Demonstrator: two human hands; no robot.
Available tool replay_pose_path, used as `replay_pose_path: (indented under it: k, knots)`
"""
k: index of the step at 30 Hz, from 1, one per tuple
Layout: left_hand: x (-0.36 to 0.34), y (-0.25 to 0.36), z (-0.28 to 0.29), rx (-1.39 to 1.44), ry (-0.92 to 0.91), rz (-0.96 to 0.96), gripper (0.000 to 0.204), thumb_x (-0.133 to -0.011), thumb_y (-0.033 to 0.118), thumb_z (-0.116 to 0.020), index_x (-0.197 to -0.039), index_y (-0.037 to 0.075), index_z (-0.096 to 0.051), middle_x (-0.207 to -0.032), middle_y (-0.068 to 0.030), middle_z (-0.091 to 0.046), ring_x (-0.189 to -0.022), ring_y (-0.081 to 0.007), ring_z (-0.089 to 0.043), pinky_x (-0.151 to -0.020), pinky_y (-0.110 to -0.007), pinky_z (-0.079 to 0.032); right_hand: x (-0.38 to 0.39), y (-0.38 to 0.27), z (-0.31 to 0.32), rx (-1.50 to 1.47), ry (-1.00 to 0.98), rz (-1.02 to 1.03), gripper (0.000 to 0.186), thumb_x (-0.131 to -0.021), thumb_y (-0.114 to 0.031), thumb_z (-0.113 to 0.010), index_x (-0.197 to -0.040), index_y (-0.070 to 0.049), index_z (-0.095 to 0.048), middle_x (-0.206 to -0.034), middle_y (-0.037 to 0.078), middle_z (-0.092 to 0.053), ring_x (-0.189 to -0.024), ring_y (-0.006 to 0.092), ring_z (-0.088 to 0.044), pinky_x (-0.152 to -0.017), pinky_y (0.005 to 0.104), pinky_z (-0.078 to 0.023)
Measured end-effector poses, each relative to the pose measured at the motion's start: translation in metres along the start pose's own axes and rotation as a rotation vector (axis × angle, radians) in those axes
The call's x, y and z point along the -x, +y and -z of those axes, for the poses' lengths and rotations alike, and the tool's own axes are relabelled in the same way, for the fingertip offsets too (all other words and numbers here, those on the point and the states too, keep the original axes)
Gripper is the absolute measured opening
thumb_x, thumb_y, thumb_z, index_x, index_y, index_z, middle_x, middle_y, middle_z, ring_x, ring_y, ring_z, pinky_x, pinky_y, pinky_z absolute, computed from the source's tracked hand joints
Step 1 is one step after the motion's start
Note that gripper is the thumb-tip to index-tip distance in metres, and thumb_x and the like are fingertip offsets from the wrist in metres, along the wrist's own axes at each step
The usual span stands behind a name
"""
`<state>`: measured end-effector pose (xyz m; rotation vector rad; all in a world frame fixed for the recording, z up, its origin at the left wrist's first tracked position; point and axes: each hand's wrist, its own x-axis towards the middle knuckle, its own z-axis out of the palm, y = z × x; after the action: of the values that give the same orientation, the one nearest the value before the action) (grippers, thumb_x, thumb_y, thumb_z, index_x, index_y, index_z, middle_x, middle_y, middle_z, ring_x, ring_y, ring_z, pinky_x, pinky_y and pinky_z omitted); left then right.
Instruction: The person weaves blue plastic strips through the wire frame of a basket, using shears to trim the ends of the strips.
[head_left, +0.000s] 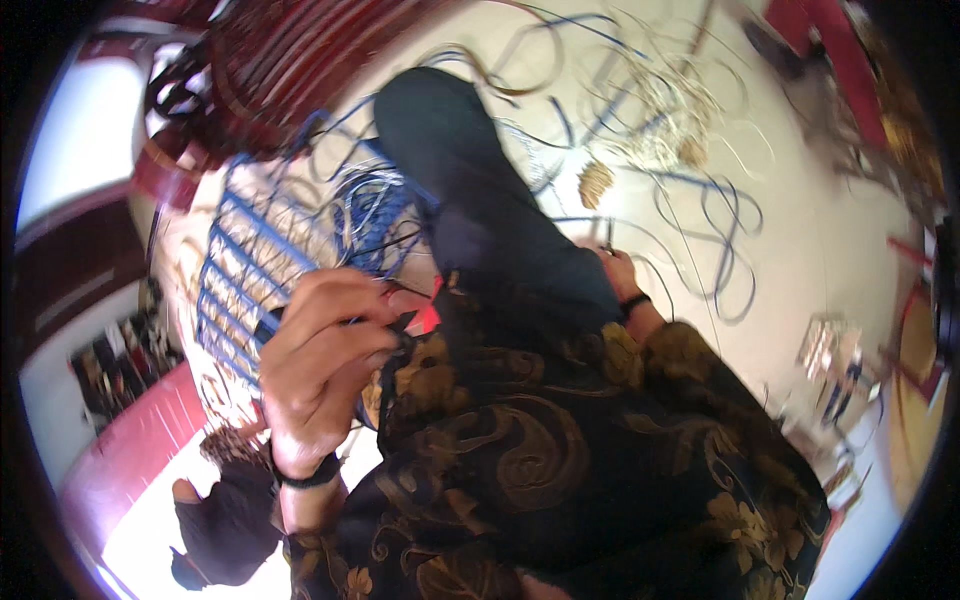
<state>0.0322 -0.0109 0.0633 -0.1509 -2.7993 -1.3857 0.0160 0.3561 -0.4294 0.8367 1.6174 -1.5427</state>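
Observation:
My left hand [325,355] is raised in front of my lap with its fingers bent and drawn together. Beside its fingertips show a small red piece [428,318] and something dark; whether the fingers grip them I cannot make out. Past my dark-trousered leg [480,190], my right hand [618,272] is low near the floor, partly hidden by the thigh. Its fingers look curled, and a thin dark thing [609,234] sticks up by them. Left of the leg stands a blue slatted frame [250,220] with a bundle of blue strips [365,210] against it.
Loose blue strips [735,215] curl across the pale floor on the right. Farther off lies a tangle of cream strips [660,125] and a tan coil [595,185]. Dark red wooden furniture [290,60] stands at the far left. A dark-clothed person [230,520] is at lower left.

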Motion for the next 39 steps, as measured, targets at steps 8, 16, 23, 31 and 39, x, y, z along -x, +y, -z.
replay_pose_path:
  k: [8, 16, 23, 31, 39]
  knots:
    - [0.025, -0.008, -0.001, -0.065, 0.185, -0.023, 0.023, -0.067, -0.008, -0.071, -0.086, 0.003, -0.067, -0.107, -0.0144, -0.059, -0.101, -0.0353, -0.056, -0.085, -0.041, -0.048, 0.137, -0.237, -0.065, -0.419, -0.507, 0.519, 0.045, -0.094, -0.018, -0.064, -0.132, 0.0, -0.049, -0.108, 0.009, -0.063, -0.083, 0.0135, -0.058, -0.074, 0.0271, -0.048]
    - [0.042, -0.016, -0.008, 0.117, 0.259, 0.052, 0.019, -0.073, -0.008, -0.072, -0.087, 0.005, -0.069, -0.123, -0.0136, -0.052, -0.097, -0.0256, -0.055, -0.082, -0.037, -0.048, 0.298, -0.338, -0.173, 0.44, -1.063, 1.109, 0.044, -0.089, -0.012, -0.068, -0.131, -0.003, -0.062, -0.111, 0.012, -0.07, -0.09, 0.0173, -0.069, -0.076, 0.0288, -0.056]
    - [0.048, -0.038, -0.012, 0.473, 0.251, -0.004, 0.017, -0.078, -0.004, -0.074, -0.091, 0.006, -0.071, -0.129, -0.0121, -0.052, -0.115, -0.0273, -0.052, -0.093, -0.038, -0.046, 0.311, -0.314, -0.198, 0.567, -0.999, 0.989, 0.048, -0.08, -0.007, -0.08, -0.124, -0.002, -0.064, -0.096, 0.003, -0.068, -0.078, 0.0074, -0.063, -0.07, 0.022, -0.05]
    - [0.053, -0.037, -0.035, -0.253, 0.387, -0.209, 0.021, -0.064, 0.005, -0.075, -0.083, 0.009, -0.067, -0.12, -0.0118, -0.054, -0.11, -0.0332, -0.05, -0.088, -0.042, -0.043, 0.328, -0.278, -0.195, 0.164, -0.892, 0.422, 0.048, -0.089, -0.008, -0.073, -0.13, -0.004, -0.048, -0.08, 0.0, -0.063, -0.055, 0.0033, -0.053, -0.047, 0.0187, -0.038]
    - [0.049, -0.034, -0.042, -0.665, 0.378, -0.373, 0.025, -0.055, 0.013, -0.073, -0.079, 0.015, -0.067, -0.105, -0.0057, -0.055, -0.099, -0.0259, -0.051, -0.084, -0.044, -0.04, 0.327, -0.284, -0.216, 0.3, -0.739, 0.531, 0.038, -0.085, -0.01, -0.079, -0.108, -0.008, -0.05, -0.083, 0.001, -0.068, -0.066, 0.001, -0.056, -0.054, 0.0176, -0.042]
